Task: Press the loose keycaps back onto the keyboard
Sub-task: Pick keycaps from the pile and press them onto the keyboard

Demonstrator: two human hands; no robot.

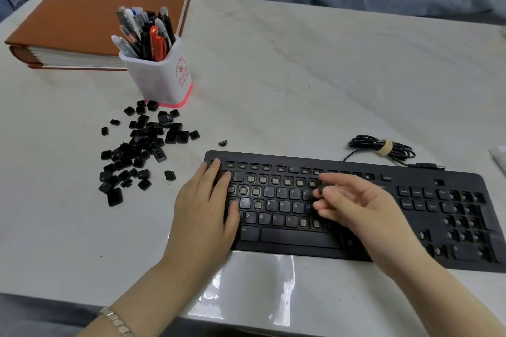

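**While the Board Is Braced: Seating One Keycap**

Because a press on the middle rows could make the keyboard (454, 176) slide on the smooth table (301, 63), I lay my left hand (208, 208) flat over its left end, fingers straight and gripping nothing. My right hand (356, 205) hovers above the upper letter rows and pinches a small dark keycap (321, 187) between thumb and fingertips. The pinch is blurred, so I cannot read the legend. I judge the current step to be aligning this cap over a bare switch before pressing.

Stock: the loose keycaps (137, 150) lie in a scattered heap on the table, left of the keyboard and in front of the pen cup (161, 76). This puts resupply close to my left hand. Many sockets are uncapped, in the number row and the numeric pad, so the task is far from done.

Containers: the white pen cup holds pens (147, 33), upright and crowded. Behind it lies a brown album (82, 16). The cable (383, 148) sits coiled and tied behind the keyboard.
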